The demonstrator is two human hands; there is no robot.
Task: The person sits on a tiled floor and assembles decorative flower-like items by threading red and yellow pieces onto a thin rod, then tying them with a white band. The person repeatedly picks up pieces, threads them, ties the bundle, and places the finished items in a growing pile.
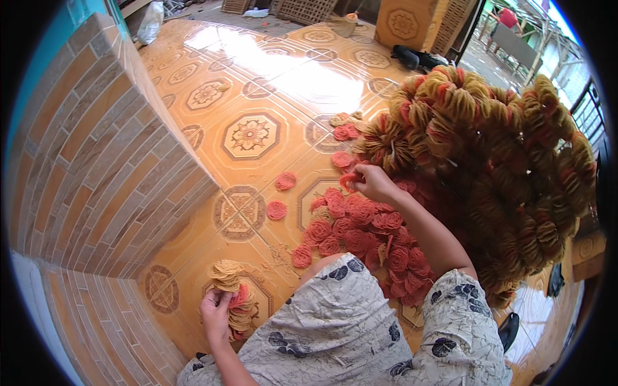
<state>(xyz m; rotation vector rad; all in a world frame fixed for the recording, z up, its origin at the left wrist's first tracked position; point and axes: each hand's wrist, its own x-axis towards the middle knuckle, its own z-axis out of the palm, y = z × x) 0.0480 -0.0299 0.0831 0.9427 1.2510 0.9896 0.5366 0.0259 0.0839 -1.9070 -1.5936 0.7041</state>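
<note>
My left hand is closed around a stack of round, lacy discs, like raw crackers, mostly yellow with a few red ones, low at the left beside my knee. My right hand reaches out over the floor, its fingers pinched on a red lacy cracker. Beneath and nearer than that hand lies a loose heap of red crackers. Single red crackers are scattered to its left. Any string through the stack is too small to make out.
A tall mass of bundled yellow-brown and red crackers rises on the right. At the left stands a brick-patterned tiled wall. Farther off are a broom, dark footwear and a white plastic bag.
</note>
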